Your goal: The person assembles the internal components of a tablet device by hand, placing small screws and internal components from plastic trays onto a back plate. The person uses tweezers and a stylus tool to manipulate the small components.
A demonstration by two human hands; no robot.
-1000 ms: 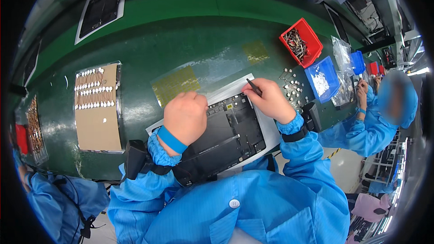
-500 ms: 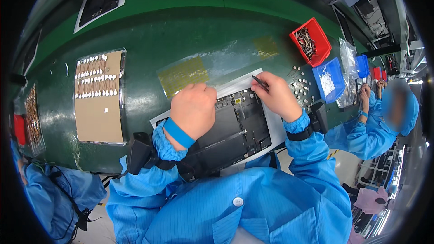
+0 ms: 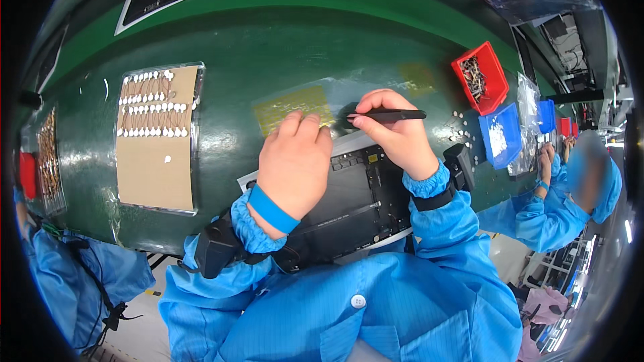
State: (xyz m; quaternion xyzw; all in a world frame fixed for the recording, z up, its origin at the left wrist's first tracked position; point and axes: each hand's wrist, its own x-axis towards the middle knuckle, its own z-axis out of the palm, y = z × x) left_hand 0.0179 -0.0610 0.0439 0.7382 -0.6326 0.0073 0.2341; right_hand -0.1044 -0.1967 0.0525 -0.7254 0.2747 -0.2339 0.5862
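My right hand pinches black tweezers, their tip pointing left above the far edge of the casing. My left hand lies palm down with its fingers stretched out. Its fingertips rest at the near edge of a yellow sheet of small stickers; its thumb is hidden. Below both hands lies an opened black casing, like a laptop's underside, with dark flat panels inside. A white sheet or edge shows around it. My left hand and sleeve cover the casing's left part.
At left, a cardboard sheet bears rows of small white-ended wired parts. A red bin of metal pieces and a blue bin of white pieces stand right, beside scattered white discs. A co-worker sits further right.
My left hand has unfolded from a closed grip onto the yellow sheet's edge. My right hand has moved left and lifted off the casing's corner, turning the tweezers nearly level. The view has shifted slightly.
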